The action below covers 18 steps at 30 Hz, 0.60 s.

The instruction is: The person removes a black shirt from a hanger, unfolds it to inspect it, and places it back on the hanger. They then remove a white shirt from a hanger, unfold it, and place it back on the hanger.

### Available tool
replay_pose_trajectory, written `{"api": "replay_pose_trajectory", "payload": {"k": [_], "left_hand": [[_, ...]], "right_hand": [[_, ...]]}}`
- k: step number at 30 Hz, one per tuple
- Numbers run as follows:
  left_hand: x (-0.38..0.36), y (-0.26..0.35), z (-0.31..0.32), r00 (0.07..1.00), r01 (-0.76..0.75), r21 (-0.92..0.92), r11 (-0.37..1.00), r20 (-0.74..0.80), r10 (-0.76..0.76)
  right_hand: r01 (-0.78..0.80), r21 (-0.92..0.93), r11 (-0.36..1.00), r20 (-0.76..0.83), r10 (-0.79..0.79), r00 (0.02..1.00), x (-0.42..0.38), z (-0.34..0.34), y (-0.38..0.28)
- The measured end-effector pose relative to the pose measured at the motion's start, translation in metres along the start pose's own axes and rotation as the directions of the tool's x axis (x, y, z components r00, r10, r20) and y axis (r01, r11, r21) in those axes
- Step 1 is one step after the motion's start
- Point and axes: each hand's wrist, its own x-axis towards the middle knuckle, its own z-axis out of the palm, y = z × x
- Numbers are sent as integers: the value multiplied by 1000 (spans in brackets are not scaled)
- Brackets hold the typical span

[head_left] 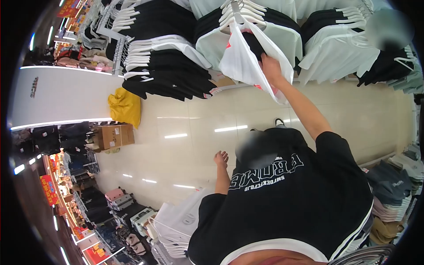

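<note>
White shirt [234, 59], red print visible: suspended at the front end of the metal display arm [237, 13], ahead of the wearer. Right hand [271, 70]: at the inner fold, below the display arm; fingertips partly hidden, so closure on fabric cannot be confirmed. Left hand [221, 157]: low, well apart from the display arm, fingers loosely curled, empty. Handling, as judged: light, limp, prone to swing and crease; preferred hold, hanger or shoulder.
</note>
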Motion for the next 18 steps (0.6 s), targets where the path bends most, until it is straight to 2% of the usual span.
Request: {"api": "replay_pose_trajectory", "payload": {"k": [4,6,7,9,10,12,14,16,17,18], "left_hand": [[0,-2,-8,1000,12,82,997,-9,-11],[1,-3,1,1000,-8,92,996,-14,10],[0,-4,9,999,-31,102,994,-18,33],[-1,-9,20,997,-78,104,991,13,77],[-4,-10,26,993,-106,117,987,63,99],[-15,1,49,989,-124,149,981,103,109],[-32,17,73,950,-221,59,973,238,202],[-64,52,95,846,-305,48,951,472,247],[-70,71,101,698,-318,-8,948,675,239],[-79,85,110,500,-317,-70,946,835,230]], "right_hand": [[-20,104,994,-16,22,1000,1,-8,-9],[-4,267,964,-45,16,999,-1,-19,-20],[-64,427,902,-1,72,997,-4,-34,-30],[-158,687,709,52,169,984,-15,-55,-49],[-248,825,507,125,263,957,-25,-72,-62],[-298,907,299,231,238,943,-38,-103,-75],[-355,930,-97,367,159,917,-58,-137,-93],[-302,942,-146,325,172,930,-80,-174,-108],[-268,949,-168,295,164,941,-92,-184,-114],[-234,959,-157,250,92,964,-102,-196,-112]]}}
